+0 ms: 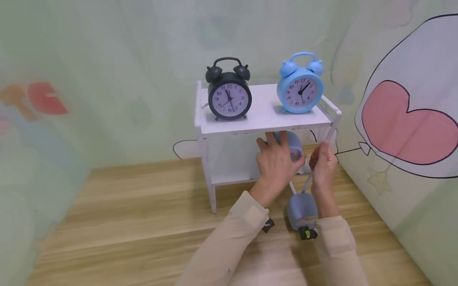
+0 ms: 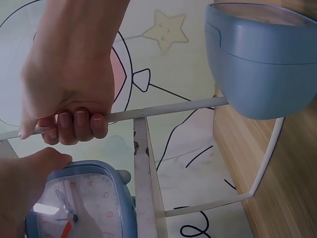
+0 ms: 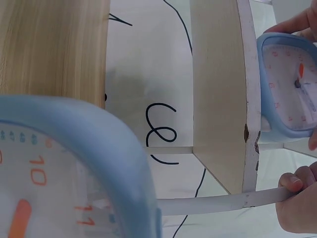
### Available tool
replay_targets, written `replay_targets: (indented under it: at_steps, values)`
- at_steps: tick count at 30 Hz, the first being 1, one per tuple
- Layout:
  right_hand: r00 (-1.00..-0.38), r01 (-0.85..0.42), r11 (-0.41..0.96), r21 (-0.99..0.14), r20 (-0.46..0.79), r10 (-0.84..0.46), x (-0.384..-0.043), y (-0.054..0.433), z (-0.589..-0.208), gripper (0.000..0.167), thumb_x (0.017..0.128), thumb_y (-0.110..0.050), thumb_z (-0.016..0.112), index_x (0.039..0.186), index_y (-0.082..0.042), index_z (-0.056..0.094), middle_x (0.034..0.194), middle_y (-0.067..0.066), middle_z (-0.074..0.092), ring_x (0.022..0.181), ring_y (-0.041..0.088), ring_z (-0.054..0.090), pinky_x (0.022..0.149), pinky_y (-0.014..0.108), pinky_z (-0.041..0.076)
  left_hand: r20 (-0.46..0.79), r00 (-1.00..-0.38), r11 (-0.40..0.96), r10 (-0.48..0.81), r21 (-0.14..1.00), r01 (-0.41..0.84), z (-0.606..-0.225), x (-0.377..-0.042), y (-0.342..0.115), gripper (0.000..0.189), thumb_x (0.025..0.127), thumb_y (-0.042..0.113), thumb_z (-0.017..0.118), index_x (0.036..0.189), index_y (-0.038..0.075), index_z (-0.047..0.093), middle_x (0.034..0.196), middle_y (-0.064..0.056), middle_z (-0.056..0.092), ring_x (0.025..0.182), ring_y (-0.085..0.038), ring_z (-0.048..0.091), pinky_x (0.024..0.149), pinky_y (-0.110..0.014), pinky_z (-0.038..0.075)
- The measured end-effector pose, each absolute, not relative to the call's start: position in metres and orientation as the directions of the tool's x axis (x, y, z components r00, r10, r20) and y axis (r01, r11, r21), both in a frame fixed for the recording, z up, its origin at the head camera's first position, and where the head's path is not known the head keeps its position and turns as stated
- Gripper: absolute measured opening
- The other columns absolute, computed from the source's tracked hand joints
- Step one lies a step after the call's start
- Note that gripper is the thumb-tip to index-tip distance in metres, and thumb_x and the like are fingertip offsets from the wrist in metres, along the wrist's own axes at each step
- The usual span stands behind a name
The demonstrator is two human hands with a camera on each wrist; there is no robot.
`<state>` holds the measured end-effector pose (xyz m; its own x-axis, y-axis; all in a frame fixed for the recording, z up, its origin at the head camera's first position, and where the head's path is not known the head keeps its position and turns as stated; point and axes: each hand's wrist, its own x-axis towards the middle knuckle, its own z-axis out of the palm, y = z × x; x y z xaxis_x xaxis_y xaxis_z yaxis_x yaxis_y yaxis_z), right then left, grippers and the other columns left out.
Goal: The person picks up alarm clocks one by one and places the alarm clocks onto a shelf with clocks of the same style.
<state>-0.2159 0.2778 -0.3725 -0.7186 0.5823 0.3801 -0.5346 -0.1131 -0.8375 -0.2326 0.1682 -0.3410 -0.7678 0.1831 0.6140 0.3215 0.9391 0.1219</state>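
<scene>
White rack (image 1: 262,105) bears black clock (image 1: 229,98) and cyan clock (image 1: 299,93); left hand (image 1: 275,159) grasps third clock (image 1: 294,143), right hand (image 1: 324,165) a post (image 2: 168,109); fourth clock (image 1: 301,207) remains off, at rack's five o'clock.

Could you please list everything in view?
Wooden surface: one, tan, lower area
Rack: one, white, on the wooden surface
Left bell clock: one, black, top shelf
Right bell clock: one, light blue, top shelf
Shelved clock: one, blue, lower shelf
Front clock: one, blue, by rack's right leg
Wall covering: one, pale green, behind rack
Wall prints: several, mixed colours, mostly right
Small items: two, dark, low in head view
Sleeves: two, beige, both arms
Left hand: one, bare, holding shelved clock
Right hand: one, bare, gripping rack's post
</scene>
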Motion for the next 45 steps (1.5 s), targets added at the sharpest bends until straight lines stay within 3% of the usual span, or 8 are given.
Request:
replay_targets:
  at_steps: [8, 21, 29, 40, 45]
  values:
    - [-0.710, -0.586, -0.124, -0.801, 0.434, 0.554, -0.216, 0.275, -0.376, 0.045, 0.108, -0.027, 0.043, 0.066, -0.009, 0.044, 0.055, -0.004, 0.039, 0.045, 0.002, 0.030, 0.045, 0.017, 0.023, 0.602, -0.778, 0.945, 0.183, 0.110, 0.307, -0.343, -0.237, 0.170, 0.093, 0.076, 0.076, 0.065, 0.141, 0.013, 0.044, 0.119, -0.018, 0.054, 0.099, -0.038, 0.059, 0.047, -0.033, 0.053]
    - [-0.701, -0.597, -0.117, -0.794, 0.445, 0.557, -0.217, 0.270, -0.374, 0.048, 0.106, -0.033, 0.048, 0.066, -0.007, 0.044, 0.055, -0.003, 0.039, 0.045, 0.004, 0.030, 0.045, 0.018, 0.022, 0.593, -0.783, 0.962, 0.185, 0.053, 0.268, -0.341, -0.242, 0.175, 0.077, 0.078, 0.075, 0.064, 0.124, 0.014, 0.053, 0.110, -0.013, 0.058, 0.101, -0.036, 0.056, 0.049, -0.032, 0.052]
    - [-0.698, -0.590, -0.097, -0.802, 0.446, 0.561, -0.218, 0.271, -0.372, 0.048, 0.106, -0.034, 0.049, 0.067, -0.006, 0.044, 0.056, -0.004, 0.039, 0.045, 0.004, 0.030, 0.045, 0.017, 0.024, 0.568, -0.802, 0.967, 0.185, 0.039, 0.251, -0.337, -0.242, 0.178, 0.080, 0.078, 0.077, 0.063, 0.126, 0.014, 0.052, 0.112, -0.013, 0.058, 0.105, -0.036, 0.056, 0.051, -0.032, 0.053]
    - [-0.712, -0.591, -0.116, -0.798, 0.448, 0.541, -0.216, 0.276, -0.373, 0.049, 0.107, -0.031, 0.046, 0.068, -0.001, 0.040, 0.057, -0.003, 0.037, 0.045, 0.003, 0.029, 0.045, 0.018, 0.023, 0.506, -0.837, 0.959, 0.208, 0.062, 0.276, -0.337, -0.242, 0.180, 0.098, 0.075, 0.082, 0.060, 0.145, 0.016, 0.039, 0.126, -0.019, 0.055, 0.114, -0.039, 0.055, 0.056, -0.035, 0.056]
    - [-0.716, -0.583, -0.119, -0.804, 0.440, 0.542, -0.216, 0.279, -0.374, 0.048, 0.106, -0.032, 0.047, 0.068, -0.004, 0.042, 0.057, -0.003, 0.037, 0.046, 0.003, 0.029, 0.046, 0.018, 0.022, 0.475, -0.850, 0.953, 0.229, 0.069, 0.296, -0.335, -0.239, 0.178, 0.098, 0.078, 0.082, 0.056, 0.151, 0.019, 0.034, 0.133, -0.021, 0.050, 0.119, -0.041, 0.053, 0.061, -0.039, 0.057]
